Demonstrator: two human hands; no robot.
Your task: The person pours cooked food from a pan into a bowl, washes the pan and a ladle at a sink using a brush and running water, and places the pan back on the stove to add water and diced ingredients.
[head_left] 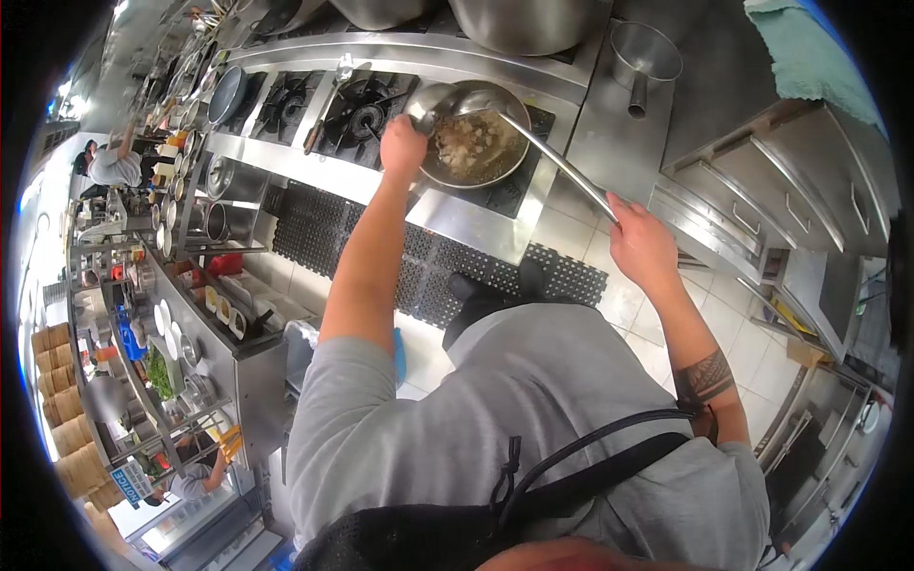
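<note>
My left hand (404, 147) is closed on a shiny metal bowl (434, 101), tilted at the left rim of a wide pan (520, 157). Pale chopped food (465, 147) lies in the pan, with some liquid around it. My right hand (644, 240) grips the end of a long-handled ladle (562, 164). The ladle's head rests over the far side of the pan, close to the bowl. Beneath the pan is the right-hand burner of the stove. What the bowl holds is hidden from me.
Left of the pan are bare burners (367, 116), with a spatula (328, 107) lying between them. Large pots (519, 24) stand behind. A handled strainer (647, 57) sits on the right counter. Co-workers (116, 164) appear at far left. Black matting (319, 228) covers the floor.
</note>
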